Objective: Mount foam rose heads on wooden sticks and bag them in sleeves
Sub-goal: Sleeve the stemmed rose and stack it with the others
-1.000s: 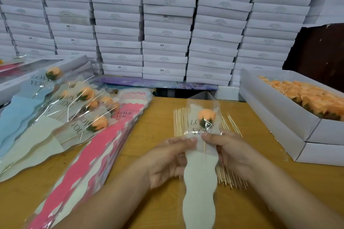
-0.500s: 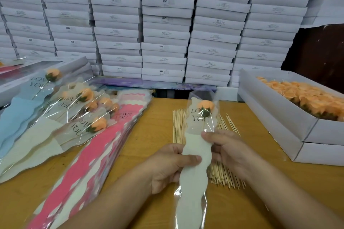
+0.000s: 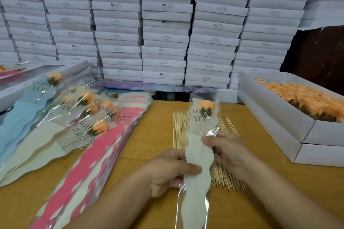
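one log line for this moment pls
step: bagging | left hand: pinches cream sleeve | right hand: pinches sleeve higher | rose: at sleeve top, on stick | spare sticks: on table

Both forearms are bare to the frame's edge; the left hand and right hand wear no gloves, rings or watch.

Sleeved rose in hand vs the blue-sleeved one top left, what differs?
The held rose sleeve has a cream liner; the blue rose sleeve has a pale blue one. The held one is gripped off the table by the left hand and right hand, roughly upright in view; the blue one lies slanted with the finished pile. Shared: an orange foam rose on a stick, clear wrap, "LOVE YOU" print.
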